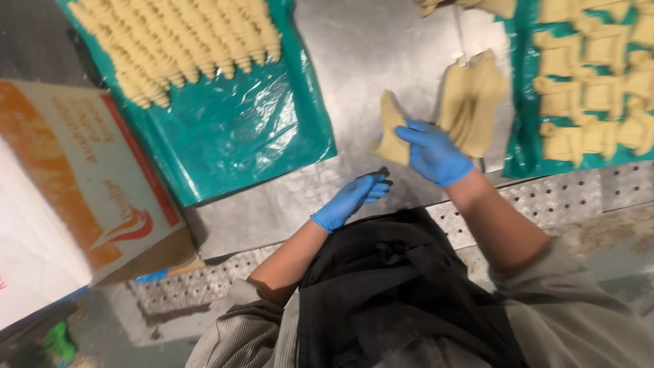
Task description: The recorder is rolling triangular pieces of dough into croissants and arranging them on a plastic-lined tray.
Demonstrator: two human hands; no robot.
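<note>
At centre frame the right hand [432, 153] pinches a thin triangular dough piece [390, 133] above the steel desk [354, 61], beside a stack of dough triangles [471, 102]. The left hand [351, 200], lower centre, is released and holds nothing. Such a light grip on limp dough could let it stretch, tear, or fold onto itself.

We're in a commercial bakery or food-production kitchen here: a stainless steel worktable [381, 41] with a studded metal edge, and teal plastic sheets [231, 129] lined with rows of shaped raw dough pieces [177, 41]. More folded dough squares [593, 75] sit on the sheet at right, a cardboard carton [82, 170] stands beside the table, and blue gloves [432, 153] handle the dough.
</note>
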